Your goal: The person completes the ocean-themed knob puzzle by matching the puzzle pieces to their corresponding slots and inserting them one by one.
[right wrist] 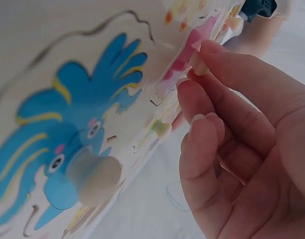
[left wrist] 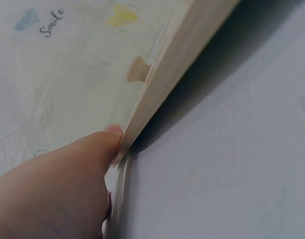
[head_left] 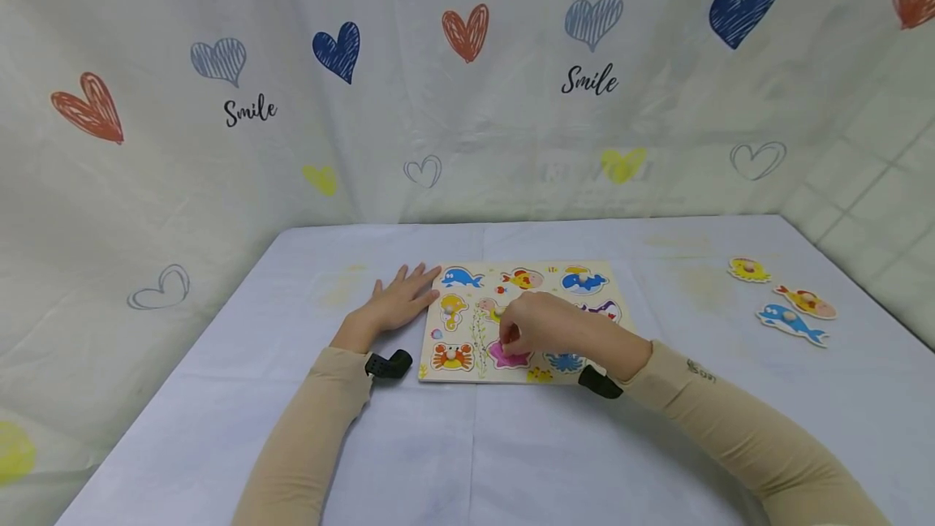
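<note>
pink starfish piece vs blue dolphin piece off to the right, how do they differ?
The pink starfish piece sits on the puzzle board, its peg pinched by the right hand; the blue dolphin piece lies loose on the table, apart from the board, untouched. Colour and shape differ: pink star against blue, long-bodied dolphin. Both are flat animal pieces; the dolphin's pale peg is visible.

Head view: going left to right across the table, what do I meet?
Left hand → puzzle board, with the right hand pinching the pink piece → yellow piece → orange fish, blue fish just below it.
</note>
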Action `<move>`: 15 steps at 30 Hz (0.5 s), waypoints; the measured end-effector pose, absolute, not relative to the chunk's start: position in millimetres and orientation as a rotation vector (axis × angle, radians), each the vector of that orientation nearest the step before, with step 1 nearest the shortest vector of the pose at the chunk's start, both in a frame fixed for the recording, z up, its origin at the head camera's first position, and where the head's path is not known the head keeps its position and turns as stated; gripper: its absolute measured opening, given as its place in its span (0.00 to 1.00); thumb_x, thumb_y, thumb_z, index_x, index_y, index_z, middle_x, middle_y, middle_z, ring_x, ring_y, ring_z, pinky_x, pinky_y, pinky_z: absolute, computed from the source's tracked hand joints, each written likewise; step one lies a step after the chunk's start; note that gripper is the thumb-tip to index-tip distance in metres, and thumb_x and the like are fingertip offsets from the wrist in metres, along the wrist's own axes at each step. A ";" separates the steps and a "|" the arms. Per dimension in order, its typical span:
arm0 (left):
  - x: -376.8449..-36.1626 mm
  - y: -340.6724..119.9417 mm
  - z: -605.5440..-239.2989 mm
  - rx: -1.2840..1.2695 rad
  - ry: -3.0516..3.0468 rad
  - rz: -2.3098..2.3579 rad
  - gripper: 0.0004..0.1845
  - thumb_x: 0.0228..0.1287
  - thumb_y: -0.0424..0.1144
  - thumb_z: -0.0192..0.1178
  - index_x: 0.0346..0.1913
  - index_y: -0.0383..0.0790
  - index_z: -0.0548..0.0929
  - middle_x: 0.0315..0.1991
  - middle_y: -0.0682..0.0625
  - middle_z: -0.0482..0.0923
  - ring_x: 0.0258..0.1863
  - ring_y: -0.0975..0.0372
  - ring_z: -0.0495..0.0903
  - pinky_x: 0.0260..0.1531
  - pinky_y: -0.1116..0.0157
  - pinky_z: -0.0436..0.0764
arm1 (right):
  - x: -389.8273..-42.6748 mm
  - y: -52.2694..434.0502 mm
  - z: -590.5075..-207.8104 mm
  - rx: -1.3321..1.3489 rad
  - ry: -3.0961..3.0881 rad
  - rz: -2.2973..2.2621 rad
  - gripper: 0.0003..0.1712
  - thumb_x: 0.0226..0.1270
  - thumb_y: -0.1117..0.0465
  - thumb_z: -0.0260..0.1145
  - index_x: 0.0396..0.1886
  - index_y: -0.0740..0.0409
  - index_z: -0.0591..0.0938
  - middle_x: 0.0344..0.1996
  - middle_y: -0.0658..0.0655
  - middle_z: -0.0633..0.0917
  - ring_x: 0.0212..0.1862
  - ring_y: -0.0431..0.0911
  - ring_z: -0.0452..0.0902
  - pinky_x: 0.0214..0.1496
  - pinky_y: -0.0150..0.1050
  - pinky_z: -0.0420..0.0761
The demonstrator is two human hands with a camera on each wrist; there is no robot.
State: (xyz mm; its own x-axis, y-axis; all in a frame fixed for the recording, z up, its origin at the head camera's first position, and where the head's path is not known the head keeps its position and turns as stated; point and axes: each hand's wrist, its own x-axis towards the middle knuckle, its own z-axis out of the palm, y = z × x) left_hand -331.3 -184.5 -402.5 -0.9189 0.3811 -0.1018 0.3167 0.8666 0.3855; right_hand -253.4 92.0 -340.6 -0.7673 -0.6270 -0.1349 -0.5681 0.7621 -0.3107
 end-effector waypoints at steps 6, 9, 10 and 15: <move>-331.5 -184.9 -402.2 0.541 2.872 0.546 0.35 0.81 0.61 0.41 0.83 0.55 0.53 0.83 0.46 0.43 0.81 0.44 0.34 0.70 0.31 0.33 | -253.9 92.6 -341.5 -0.926 2.740 -0.376 0.02 0.63 0.57 0.78 0.33 0.49 0.91 0.24 0.41 0.82 0.33 0.40 0.75 0.41 0.34 0.78; -331.8 -185.2 -403.1 0.538 2.870 0.549 0.35 0.81 0.61 0.41 0.83 0.55 0.53 0.83 0.46 0.43 0.81 0.44 0.34 0.70 0.31 0.33 | -254.3 96.1 -341.5 -0.917 2.735 -0.420 0.03 0.64 0.56 0.77 0.35 0.49 0.91 0.25 0.41 0.82 0.33 0.40 0.75 0.40 0.34 0.78; -332.0 -185.3 -403.6 0.538 2.869 0.551 0.35 0.81 0.61 0.41 0.83 0.55 0.53 0.83 0.46 0.43 0.81 0.44 0.34 0.70 0.31 0.33 | -254.5 98.3 -341.5 -0.919 2.732 -0.445 0.03 0.65 0.56 0.77 0.36 0.49 0.91 0.26 0.41 0.82 0.33 0.40 0.75 0.39 0.34 0.78; -333.3 -185.3 -406.0 0.534 2.875 0.544 0.35 0.81 0.62 0.41 0.83 0.57 0.52 0.83 0.46 0.43 0.81 0.45 0.34 0.70 0.31 0.33 | -257.5 117.4 -338.2 -1.047 2.733 -0.627 0.04 0.66 0.60 0.76 0.39 0.53 0.90 0.28 0.42 0.83 0.32 0.40 0.75 0.35 0.34 0.79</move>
State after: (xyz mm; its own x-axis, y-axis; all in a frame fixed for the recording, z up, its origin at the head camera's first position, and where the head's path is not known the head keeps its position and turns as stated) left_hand -333.3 -185.3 -406.0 -0.9220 0.3751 -0.0958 0.3141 0.8695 0.3812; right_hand -257.5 117.4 -338.2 -0.7458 -0.6661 0.0110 -0.6043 0.6694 -0.4321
